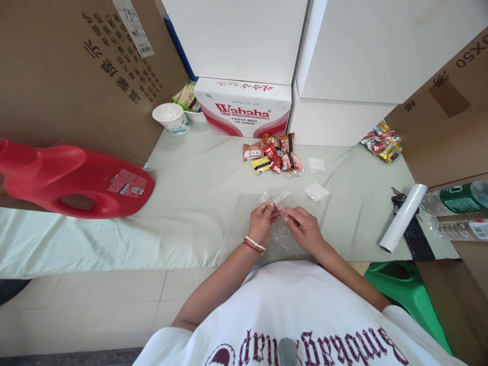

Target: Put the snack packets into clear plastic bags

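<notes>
My left hand [262, 219] and my right hand [305, 229] meet close to the table's front edge, both with fingers pinched together. Between them is a crinkled clear plastic bag [281, 195], its film showing beyond my fingertips and below them. The exact spot each hand grips is small and partly covered by the fingers. Just beyond lies a pile of small wrapped snacks [271, 155] in brown, red and yellow packets. Two white square packets [316, 191] rest to the right of the pile, apart from my hands.
A red jug [76, 178] lies on the left. Behind stand a paper bowl [171, 118], a Wahaha carton [244, 108] and white boxes. At right are colourful packets [382, 142], a white roll [403, 218], plastic bottles [457, 199] and a green stool [412, 295].
</notes>
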`<action>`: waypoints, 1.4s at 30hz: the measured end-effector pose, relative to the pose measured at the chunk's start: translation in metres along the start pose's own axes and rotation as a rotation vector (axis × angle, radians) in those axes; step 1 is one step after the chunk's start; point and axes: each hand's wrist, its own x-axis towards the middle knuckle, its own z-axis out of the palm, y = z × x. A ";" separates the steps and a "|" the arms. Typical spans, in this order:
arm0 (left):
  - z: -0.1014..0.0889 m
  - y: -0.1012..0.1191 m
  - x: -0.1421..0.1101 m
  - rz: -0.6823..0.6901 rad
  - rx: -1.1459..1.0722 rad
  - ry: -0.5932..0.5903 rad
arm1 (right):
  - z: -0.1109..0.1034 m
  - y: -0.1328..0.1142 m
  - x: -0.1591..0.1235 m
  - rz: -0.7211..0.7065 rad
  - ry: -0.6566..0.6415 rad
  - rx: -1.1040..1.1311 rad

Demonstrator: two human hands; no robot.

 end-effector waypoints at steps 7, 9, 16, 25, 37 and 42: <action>0.001 0.002 -0.008 0.099 0.137 -0.035 | -0.001 -0.006 0.020 0.223 0.062 0.214; -0.001 0.001 -0.008 0.127 0.164 -0.025 | 0.004 -0.007 0.024 0.268 0.002 0.294; -0.009 0.006 -0.012 0.200 0.236 0.005 | 0.011 -0.006 0.025 0.460 0.075 0.583; -0.006 0.008 -0.021 0.236 0.315 -0.031 | 0.013 -0.013 0.028 0.428 0.035 0.612; -0.002 0.010 -0.034 0.377 0.600 -0.183 | 0.002 -0.017 0.033 0.547 0.102 0.808; -0.003 0.012 -0.034 0.535 0.713 -0.217 | -0.012 -0.025 0.048 0.605 0.084 0.805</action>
